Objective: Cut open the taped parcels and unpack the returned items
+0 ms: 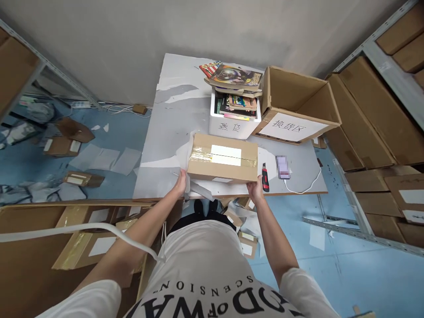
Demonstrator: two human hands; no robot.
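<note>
A taped cardboard box (223,168) with a white label on top lies near the front edge of the table. My left hand (180,183) is closed at its front left corner, where a torn grey-white sheet (186,154) sits along the box's left side. At the front right corner, my right hand (255,190) grips the same box, fingers partly hidden by it. Just right of that hand lies a red and black utility knife (265,178). Further right rests a phone (283,167) with a white cable plugged in.
Behind the box stand a white bin (233,127) filled with books and magazines (235,77), and a large open carton (298,95) with a handwritten sign. A big carton (29,251) holds parcels at lower left. Shelves with boxes (380,110) line the right; scraps litter the floor.
</note>
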